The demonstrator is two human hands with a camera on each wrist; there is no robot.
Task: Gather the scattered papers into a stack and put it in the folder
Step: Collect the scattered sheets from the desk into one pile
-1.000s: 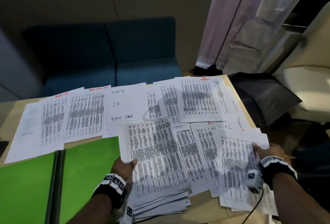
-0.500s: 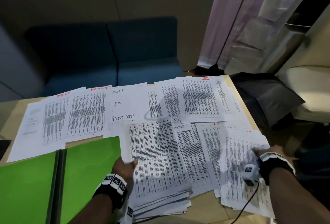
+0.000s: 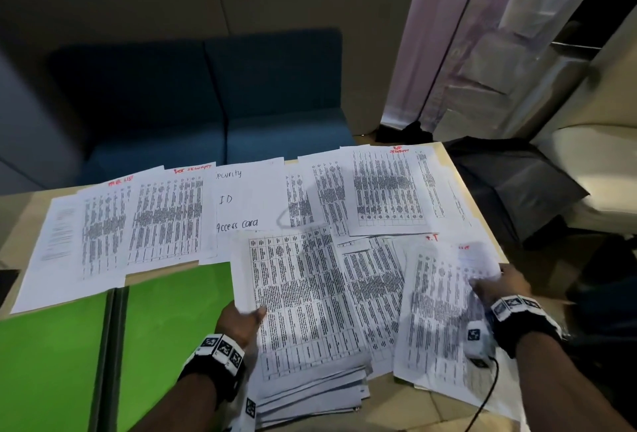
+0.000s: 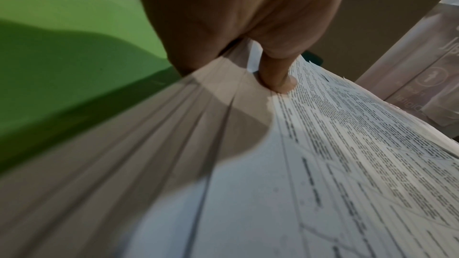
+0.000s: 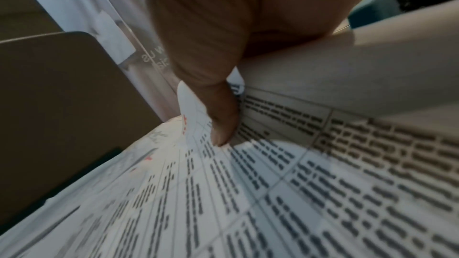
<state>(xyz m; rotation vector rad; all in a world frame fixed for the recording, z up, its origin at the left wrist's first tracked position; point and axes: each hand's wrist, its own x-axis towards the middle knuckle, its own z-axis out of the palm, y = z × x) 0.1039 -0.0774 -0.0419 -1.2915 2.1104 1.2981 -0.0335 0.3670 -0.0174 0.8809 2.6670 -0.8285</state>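
Printed sheets lie scattered over the table. A thick stack of papers (image 3: 303, 311) sits at the near middle, and my left hand (image 3: 241, 319) grips its left edge, thumb on top (image 4: 278, 79), fingers hidden beneath. The open green folder (image 3: 69, 355) lies to the left of that stack. My right hand (image 3: 499, 285) pinches the right edge of a loose printed sheet (image 3: 437, 321), thumb pressed on its face (image 5: 223, 128). More sheets (image 3: 165, 218) spread along the far side of the table.
A blue sofa (image 3: 213, 104) stands behind the table. A dark bag (image 3: 510, 183) lies off the table's right edge, beside a pale chair (image 3: 593, 162). A cable (image 3: 482, 404) hangs from my right wrist. The table's right edge (image 3: 482, 218) is close to my right hand.
My right hand has drawn the loose sheet leftward, toward the stack. The left hand has kept its hold on the stack's left edge.
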